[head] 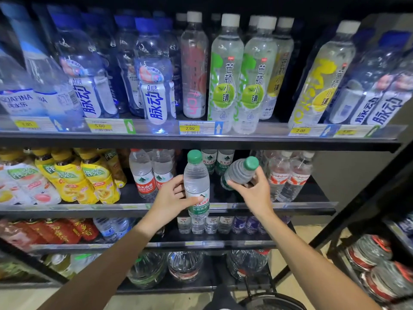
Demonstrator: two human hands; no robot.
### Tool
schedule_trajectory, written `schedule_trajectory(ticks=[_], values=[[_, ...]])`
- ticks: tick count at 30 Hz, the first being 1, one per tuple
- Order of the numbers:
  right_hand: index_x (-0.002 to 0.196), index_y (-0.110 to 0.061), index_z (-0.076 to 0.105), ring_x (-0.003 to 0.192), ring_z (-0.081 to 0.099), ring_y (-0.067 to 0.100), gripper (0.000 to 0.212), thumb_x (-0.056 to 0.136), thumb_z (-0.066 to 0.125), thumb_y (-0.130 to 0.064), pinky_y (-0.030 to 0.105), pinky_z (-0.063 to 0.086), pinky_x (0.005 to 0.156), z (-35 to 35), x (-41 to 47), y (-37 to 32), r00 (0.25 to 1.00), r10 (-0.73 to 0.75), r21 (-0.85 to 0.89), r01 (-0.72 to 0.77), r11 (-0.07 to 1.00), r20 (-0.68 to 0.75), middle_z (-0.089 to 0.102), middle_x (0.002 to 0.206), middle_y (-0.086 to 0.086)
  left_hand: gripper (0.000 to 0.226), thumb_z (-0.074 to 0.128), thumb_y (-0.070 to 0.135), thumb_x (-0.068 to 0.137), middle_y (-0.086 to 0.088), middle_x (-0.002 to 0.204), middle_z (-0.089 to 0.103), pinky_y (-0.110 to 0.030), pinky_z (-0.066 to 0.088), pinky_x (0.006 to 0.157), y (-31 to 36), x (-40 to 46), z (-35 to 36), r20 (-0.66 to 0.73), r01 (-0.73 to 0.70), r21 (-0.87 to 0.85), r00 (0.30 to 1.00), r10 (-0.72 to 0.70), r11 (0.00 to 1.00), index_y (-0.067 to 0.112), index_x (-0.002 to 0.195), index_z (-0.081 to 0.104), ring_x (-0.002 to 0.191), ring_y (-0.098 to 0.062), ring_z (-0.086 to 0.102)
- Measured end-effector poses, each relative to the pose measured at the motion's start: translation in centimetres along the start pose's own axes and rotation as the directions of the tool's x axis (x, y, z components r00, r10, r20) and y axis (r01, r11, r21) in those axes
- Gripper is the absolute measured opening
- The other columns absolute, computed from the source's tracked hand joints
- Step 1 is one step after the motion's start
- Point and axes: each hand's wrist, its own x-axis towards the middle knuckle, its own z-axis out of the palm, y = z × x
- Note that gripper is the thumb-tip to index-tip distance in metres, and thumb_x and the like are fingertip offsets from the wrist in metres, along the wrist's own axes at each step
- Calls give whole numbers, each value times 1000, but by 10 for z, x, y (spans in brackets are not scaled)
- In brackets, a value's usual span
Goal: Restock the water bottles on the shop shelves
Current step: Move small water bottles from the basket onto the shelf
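— What is the head camera showing of the left hand (pixel 172 198)?
— It is gripping an upright clear plastic water bottle with a green cap and green label (pixel 196 184), fingers curled round its body, at the front edge of the black metal middle shelf (pixel 290 205).
— And the right hand (pixel 252 189)?
— It is clasping a second clear green-capped water bottle (pixel 240 172), tilting it cap to the right, just above that same shelf, near the red-labelled bottles (pixel 288 175).
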Motion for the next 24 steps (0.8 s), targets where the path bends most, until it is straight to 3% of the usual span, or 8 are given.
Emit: schedule_trajectory(ticks=[2, 6, 9, 13, 15, 18, 22, 24], values=[[121, -26, 57, 109, 64, -2, 62, 72, 94, -18, 11, 51, 93, 8, 9, 12, 999, 31, -16, -31, 999, -17, 68, 118, -8, 60, 92, 17, 71, 8, 122, 74, -27, 53, 102, -1, 0, -1, 1, -34, -2, 999, 34, 999, 29, 124, 66, 117, -11, 69], [115, -20, 57, 94, 60, -20, 58, 71, 94, -31, 0, 45, 78, 17, 26, 32, 993, 116, -118, -115, 986, 2, 65, 109, -18, 63, 93, 28, 67, 10, 127, 71, -23, 51, 103, -1, 2, -5, -5, -78, -13, 997, 77, 997, 37, 124, 66, 121, -11, 66], [112, -21, 57, 90, 61, -12, 57, 71, 93, -41, 6, 44, 73, 19, 39, 38, 988, 157, -210, -152, 966, 6, 66, 101, -15, 65, 92, 29, 70, 8, 130, 70, -26, 49, 107, 0, 4, -8, -1, -101, -16, 995, 101, 995, 32, 128, 64, 125, -12, 64], [124, -15, 57, 86, 64, -6, 62, 75, 91, -33, -1, 43, 68, 24, 59, 36, 990, 125, -290, -102, 952, 64, 71, 100, -9, 66, 91, 30, 71, 8, 132, 69, -26, 48, 108, 2, 10, -11, -2, -138, 5, 990, 138, 990, 30, 131, 63, 126, -12, 63], [130, -12, 55, 91, 64, 3, 67, 76, 90, -29, 1, 43, 72, 27, 66, 36, 990, 119, -324, -89, 942, 76, 73, 107, -1, 68, 91, 27, 71, 10, 133, 68, -22, 47, 107, 2, 12, -10, -11, -161, 22, 987, 161, 987, 27, 134, 62, 127, -10, 62], [135, -11, 52, 102, 60, 9, 69, 79, 88, -30, 18, 44, 86, 28, 72, 39, 987, 125, -351, -81, 933, 104, 71, 121, 7, 67, 90, 19, 75, 13, 135, 66, -16, 45, 106, 1, 15, -9, -24, -213, 68, 976, 215, 975, 27, 136, 61, 129, -7, 59], [144, -7, 45, 115, 59, 15, 74, 83, 85, -24, 20, 42, 94, 22, 79, 38, 974, 130, -383, -51, 922, 184, 65, 132, 12, 67, 89, 22, 77, 21, 134, 61, -9, 40, 103, 5, 24, -6, -15, -320, 228, 943, 332, 919, 40, 134, 58, 127, 0, 56], [146, -6, 41, 122, 59, 20, 73, 87, 82, -22, 22, 41, 99, 21, 80, 38, 964, 144, -406, -42, 913, 222, 62, 135, 12, 68, 89, 22, 77, 21, 134, 61, -11, 40, 105, 3, 30, -1, -27, -336, 249, 935, 354, 908, 38, 135, 57, 129, -4, 55]])
